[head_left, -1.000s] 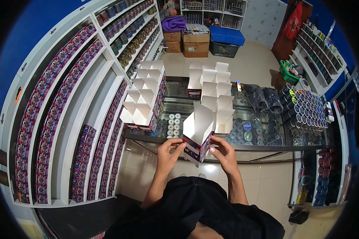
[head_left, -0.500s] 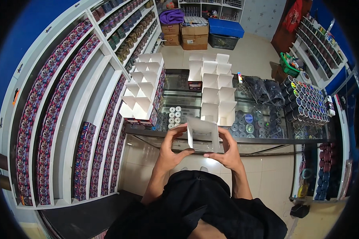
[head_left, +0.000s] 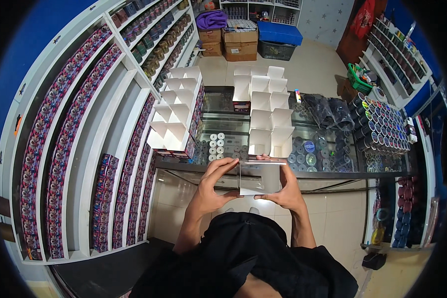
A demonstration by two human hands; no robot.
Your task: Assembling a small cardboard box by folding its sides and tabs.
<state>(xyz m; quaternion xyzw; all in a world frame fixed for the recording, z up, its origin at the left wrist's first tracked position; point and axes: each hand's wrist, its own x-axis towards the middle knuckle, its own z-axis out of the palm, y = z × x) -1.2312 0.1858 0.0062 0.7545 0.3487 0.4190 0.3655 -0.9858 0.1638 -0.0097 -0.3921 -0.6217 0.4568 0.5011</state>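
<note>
Gripping a white box (head_left: 260, 177) from both sides, left hand (head_left: 214, 186) and right hand (head_left: 283, 191) clenched on it (more boxes (head_left: 269, 116) just beyond, on the glass counter (head_left: 328, 175)).

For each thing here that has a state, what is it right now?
small white box: held in front of the counter, open side toward the camera.
left hand: gripping the box's left edge.
right hand: gripping its right and lower edge.
folded white boxes: standing open-topped in rows on the glass counter.
</note>
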